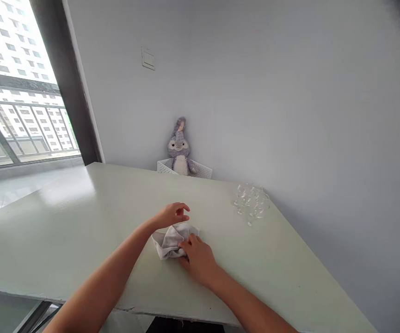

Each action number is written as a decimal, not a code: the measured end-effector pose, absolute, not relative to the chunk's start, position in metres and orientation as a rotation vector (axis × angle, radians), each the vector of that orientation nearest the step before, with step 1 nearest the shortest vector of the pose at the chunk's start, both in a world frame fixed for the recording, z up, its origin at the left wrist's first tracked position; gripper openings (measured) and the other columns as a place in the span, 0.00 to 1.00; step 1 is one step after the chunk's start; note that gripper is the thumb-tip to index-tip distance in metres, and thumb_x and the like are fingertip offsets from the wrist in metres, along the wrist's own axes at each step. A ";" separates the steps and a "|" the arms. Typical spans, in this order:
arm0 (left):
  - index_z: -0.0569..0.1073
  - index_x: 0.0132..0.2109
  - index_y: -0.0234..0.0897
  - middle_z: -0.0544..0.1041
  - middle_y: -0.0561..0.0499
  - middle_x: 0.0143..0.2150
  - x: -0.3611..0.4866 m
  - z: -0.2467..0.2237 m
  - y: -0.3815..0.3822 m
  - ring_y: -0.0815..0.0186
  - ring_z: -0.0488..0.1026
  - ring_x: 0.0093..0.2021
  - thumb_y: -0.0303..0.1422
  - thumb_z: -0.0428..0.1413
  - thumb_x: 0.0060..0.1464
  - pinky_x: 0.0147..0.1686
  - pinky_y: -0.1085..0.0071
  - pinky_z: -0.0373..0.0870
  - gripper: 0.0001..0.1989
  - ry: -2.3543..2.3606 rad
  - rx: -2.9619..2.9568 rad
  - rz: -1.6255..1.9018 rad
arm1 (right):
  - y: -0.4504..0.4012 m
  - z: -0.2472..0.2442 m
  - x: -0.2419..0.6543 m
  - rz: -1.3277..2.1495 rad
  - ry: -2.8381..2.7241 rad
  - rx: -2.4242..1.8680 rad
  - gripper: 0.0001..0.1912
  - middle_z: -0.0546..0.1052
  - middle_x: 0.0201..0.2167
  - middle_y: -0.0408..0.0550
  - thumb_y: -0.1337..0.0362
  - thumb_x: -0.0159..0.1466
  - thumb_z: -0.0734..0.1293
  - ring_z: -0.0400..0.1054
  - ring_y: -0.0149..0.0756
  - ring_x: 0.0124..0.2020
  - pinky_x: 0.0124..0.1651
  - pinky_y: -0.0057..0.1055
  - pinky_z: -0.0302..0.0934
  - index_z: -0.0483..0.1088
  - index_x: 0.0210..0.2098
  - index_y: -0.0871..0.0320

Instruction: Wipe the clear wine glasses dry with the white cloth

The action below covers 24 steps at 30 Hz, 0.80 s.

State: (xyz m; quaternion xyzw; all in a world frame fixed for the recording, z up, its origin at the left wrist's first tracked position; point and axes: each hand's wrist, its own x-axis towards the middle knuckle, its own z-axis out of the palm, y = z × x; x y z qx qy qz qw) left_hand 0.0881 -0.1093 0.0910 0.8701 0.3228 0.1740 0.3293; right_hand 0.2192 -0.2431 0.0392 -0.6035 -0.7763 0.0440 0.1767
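Observation:
A crumpled light-grey cloth [172, 239] lies on the pale table [123, 199], near the front edge. My right hand [199, 260] rests on the cloth's right side, its fingers closed on a fold. Just above the cloth's far edge is my left hand [172, 215], with fingers curved, thumb and fingertips apart and nothing between them. Whether the left hand's underside touches the cloth I cannot tell.
Clear, glass-like pieces [250, 202] with a thin cord lie at the table's right rear, by the wall. A grey plush rabbit [180, 150] sits in a white perforated basket [201, 170] at the back corner. A window [22, 115] stands at left.

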 end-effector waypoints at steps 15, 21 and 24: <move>0.66 0.51 0.48 0.74 0.52 0.35 0.064 0.052 -0.192 0.63 0.69 0.33 0.32 0.47 0.49 0.32 0.72 0.59 0.19 1.111 2.437 0.401 | -0.224 0.030 0.288 0.278 -1.848 -1.957 0.12 0.72 0.35 0.50 0.70 0.57 0.56 0.65 0.37 0.39 0.38 0.31 0.56 0.69 0.35 0.58; 0.70 0.49 0.49 0.73 0.51 0.37 0.061 0.039 -0.193 0.65 0.68 0.33 0.30 0.44 0.50 0.33 0.72 0.60 0.20 1.017 2.316 0.501 | -0.207 0.025 0.259 0.637 -1.576 -1.650 0.03 0.68 0.25 0.44 0.70 0.47 0.65 0.62 0.35 0.33 0.37 0.30 0.53 0.64 0.20 0.58; 0.74 0.42 0.42 0.70 0.52 0.31 0.060 0.044 -0.181 0.70 0.63 0.25 0.32 0.44 0.50 0.27 0.75 0.58 0.17 1.051 2.105 0.662 | -0.193 0.027 0.256 0.821 -1.398 -1.514 0.05 0.64 0.19 0.39 0.69 0.47 0.64 0.61 0.32 0.26 0.33 0.29 0.55 0.61 0.18 0.58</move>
